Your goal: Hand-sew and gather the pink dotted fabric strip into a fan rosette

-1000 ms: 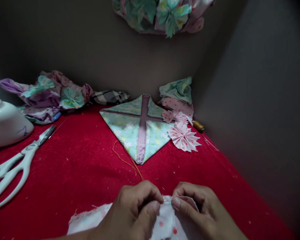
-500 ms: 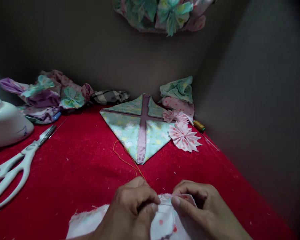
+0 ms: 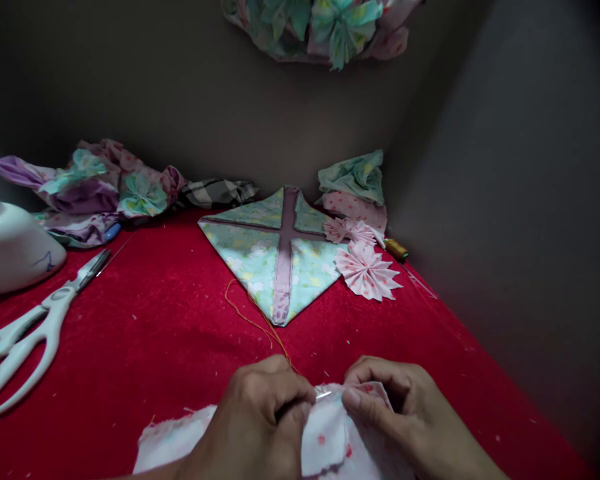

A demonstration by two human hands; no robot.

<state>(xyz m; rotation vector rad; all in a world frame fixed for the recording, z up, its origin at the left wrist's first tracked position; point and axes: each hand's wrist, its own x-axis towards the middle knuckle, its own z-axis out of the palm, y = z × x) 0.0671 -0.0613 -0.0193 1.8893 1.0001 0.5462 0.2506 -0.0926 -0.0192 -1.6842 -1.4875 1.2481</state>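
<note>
White cloth (image 3: 323,440) pinched in left hand (image 3: 263,407) and right hand (image 3: 405,407), we note the gap between them widening, baring a bright sliver (image 3: 323,395), likely a needle, and more workable edge.

At the grip: one left hand (image 3: 263,410), one right hand (image 3: 405,407). Beyond it: one diamond-shaped panel (image 3: 260,253), two pleated rosettes (image 3: 367,272), one spool (image 3: 395,249). Left of it: one pair of scissors (image 3: 59,301), one bowl (image 3: 17,250).

Matt, fray-edged spotted cloth (image 3: 325,440), glossy white vessel (image 3: 15,250) (smooth, too), plastic-handled metal scissors (image 3: 60,298)
</note>
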